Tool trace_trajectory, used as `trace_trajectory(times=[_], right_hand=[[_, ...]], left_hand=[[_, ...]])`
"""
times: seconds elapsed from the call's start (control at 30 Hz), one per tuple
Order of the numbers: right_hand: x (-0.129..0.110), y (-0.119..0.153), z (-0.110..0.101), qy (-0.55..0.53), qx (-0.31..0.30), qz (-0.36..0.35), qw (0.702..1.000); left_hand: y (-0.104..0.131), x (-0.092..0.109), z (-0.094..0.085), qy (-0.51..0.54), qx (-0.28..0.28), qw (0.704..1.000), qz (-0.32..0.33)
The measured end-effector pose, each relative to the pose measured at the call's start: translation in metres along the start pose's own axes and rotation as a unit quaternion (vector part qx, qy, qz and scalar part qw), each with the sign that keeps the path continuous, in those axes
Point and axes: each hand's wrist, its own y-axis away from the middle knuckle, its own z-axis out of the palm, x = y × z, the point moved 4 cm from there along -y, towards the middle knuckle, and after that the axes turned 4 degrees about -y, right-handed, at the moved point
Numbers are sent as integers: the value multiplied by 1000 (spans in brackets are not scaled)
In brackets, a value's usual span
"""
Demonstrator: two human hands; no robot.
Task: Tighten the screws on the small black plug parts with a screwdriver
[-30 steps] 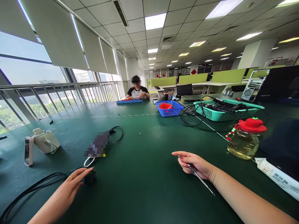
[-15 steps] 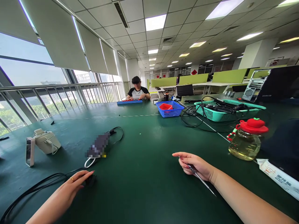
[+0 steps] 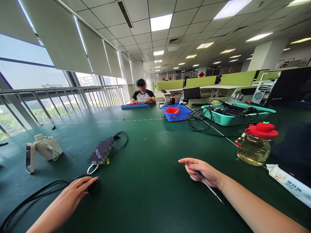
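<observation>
At the lower left, my left hand (image 3: pixel 69 197) lies over a small black block-shaped object (image 3: pixel 94 187), with the fingers along its top and the thumb at its near side. Part of that object is hidden under the fingers. My right hand (image 3: pixel 201 171), right of the middle, grips a slim pointed metal tool (image 3: pixel 210 187) with a dark patterned upper part. Its bare tip slants back toward my forearm, above the green tabletop (image 3: pixel 145 197). The index finger stretches to the left while the other fingers curl round the tool. Whether it is tweezers cannot be made out.
Black cables (image 3: pixel 31 202) run beside my left wrist. A blurred dark pouch-like item (image 3: pixel 100 151) and a pale case (image 3: pixel 48 147) lie beyond. On the right are a red-lidded bottle (image 3: pixel 254 150), a white packet (image 3: pixel 289 184), a teal basket (image 3: pixel 223 119) and a blue basket (image 3: pixel 178 116). Opposite sits a person (image 3: pixel 143 94).
Both hands keep nearly the same place and grip. The whole view has shifted very slightly.
</observation>
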Motion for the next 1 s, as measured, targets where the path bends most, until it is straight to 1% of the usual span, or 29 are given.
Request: trace_trajectory(times=[0.37,0.47,0.67,1.0], right_hand=[[-3,2,4,3,4,3,1000],[-3,1,4,2,1,3,1000],[-2,1,2,5,3,5,1000],[-2,0,1,5,-3,3,1000]], left_hand=[[-2,1,-2,-27,10,1000,1],[-2,1,-1,-39,3,999,-13],[-2,3,-5,-54,12,997,-48],[-3,10,-7,-18,23,999,-15]])
